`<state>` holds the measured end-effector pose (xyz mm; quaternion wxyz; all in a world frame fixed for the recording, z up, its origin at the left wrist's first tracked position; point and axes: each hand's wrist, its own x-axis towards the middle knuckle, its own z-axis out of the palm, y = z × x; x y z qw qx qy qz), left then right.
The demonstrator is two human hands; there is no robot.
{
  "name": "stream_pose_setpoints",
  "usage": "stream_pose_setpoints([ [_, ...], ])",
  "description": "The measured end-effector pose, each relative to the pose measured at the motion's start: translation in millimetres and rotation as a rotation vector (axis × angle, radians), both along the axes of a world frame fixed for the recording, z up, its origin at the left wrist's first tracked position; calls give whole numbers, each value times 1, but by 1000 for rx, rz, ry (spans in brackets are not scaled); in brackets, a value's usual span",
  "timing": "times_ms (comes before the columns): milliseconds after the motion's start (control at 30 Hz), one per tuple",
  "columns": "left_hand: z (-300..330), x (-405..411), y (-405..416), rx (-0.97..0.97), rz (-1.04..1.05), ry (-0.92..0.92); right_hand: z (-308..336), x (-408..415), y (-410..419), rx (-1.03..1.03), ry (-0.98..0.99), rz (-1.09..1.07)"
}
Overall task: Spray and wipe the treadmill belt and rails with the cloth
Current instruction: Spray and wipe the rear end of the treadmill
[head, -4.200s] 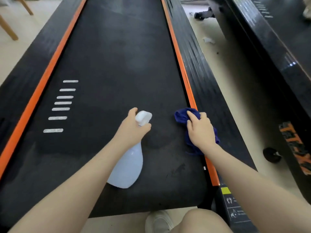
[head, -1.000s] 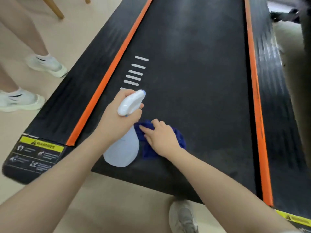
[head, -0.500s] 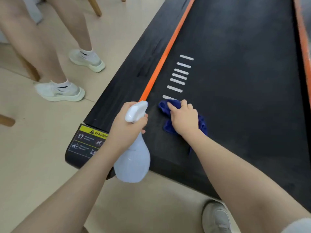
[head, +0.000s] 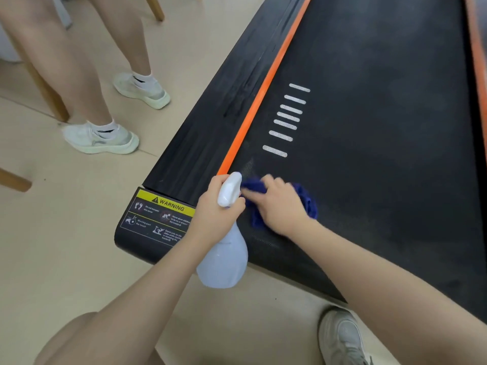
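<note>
Right hand (head: 283, 206) pressing blue cloth (head: 307, 200) on belt (head: 382, 154) | left hand (head: 214, 214) gripping spray bottle (head: 224, 262) upright

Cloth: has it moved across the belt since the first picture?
Yes. The cloth went from the right orange strip to the left orange strip, near the white bars.
</note>
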<state>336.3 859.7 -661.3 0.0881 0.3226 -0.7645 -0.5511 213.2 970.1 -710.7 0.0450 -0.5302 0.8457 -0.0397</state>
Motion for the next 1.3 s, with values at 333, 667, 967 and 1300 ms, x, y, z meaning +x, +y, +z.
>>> stream_pose_setpoints([
  [333, -5, -4, 7, -45, 60, -57, -2, 7, 38, -37, 81, -306],
  [667, 0, -3, 27, -51, -132, -126, 5, -3, 37, 106, -50, -518],
  [967, 3, -12, 117, 102, -560, -198, 56, 4, 231, -138, -381, -718],
  [1300, 17, -34, 257, 182, -668, -93, 86, 3, 359, -406, -316, -1027],
])
